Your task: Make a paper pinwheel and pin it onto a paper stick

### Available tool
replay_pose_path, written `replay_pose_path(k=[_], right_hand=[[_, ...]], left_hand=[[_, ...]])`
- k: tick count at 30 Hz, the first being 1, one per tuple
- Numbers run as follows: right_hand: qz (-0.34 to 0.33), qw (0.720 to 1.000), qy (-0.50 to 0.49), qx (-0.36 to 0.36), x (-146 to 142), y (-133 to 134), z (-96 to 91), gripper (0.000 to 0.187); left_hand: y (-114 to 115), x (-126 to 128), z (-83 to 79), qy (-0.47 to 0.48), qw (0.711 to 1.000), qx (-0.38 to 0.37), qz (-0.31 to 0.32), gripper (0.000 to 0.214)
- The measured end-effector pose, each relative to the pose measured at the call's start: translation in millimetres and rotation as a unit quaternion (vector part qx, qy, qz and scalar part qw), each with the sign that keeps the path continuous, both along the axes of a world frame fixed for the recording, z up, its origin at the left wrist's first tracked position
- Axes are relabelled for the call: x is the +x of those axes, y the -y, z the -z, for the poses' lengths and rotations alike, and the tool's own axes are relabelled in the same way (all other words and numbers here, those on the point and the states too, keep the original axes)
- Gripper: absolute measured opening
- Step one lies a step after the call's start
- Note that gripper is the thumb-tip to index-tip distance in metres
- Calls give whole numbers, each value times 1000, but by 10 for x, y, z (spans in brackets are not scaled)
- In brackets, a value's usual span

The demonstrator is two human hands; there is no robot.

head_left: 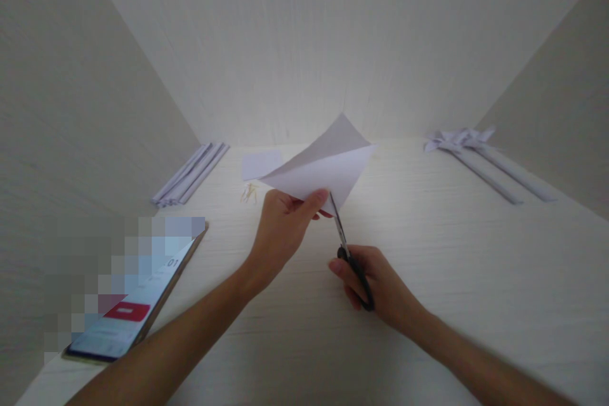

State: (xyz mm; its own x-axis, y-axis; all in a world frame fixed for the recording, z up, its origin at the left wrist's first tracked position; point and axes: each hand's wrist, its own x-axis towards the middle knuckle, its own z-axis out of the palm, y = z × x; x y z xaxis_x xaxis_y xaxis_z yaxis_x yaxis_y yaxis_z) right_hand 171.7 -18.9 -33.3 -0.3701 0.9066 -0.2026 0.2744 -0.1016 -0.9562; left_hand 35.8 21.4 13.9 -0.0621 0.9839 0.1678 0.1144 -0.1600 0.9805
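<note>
My left hand pinches the near edge of a folded white paper sheet and holds it up above the table. My right hand grips black-handled scissors. The blades point up and away, and their tips meet the paper's lower edge just right of my left thumb. The paper is folded into a triangle-like shape with its peak pointing away from me.
A phone with a lit screen lies at the near left. Rolled paper sticks lie at the back left, finished paper pinwheels at the back right. A small paper square and several toothpick-like pins lie mid-table. Walls enclose three sides.
</note>
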Motion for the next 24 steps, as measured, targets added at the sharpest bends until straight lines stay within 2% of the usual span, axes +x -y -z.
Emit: replay_pose_path(k=[24], right_hand=[[1, 1000, -6, 7, 6, 9, 45, 43]], left_hand=[[-11, 1, 1, 23, 1000, 0, 7, 15]])
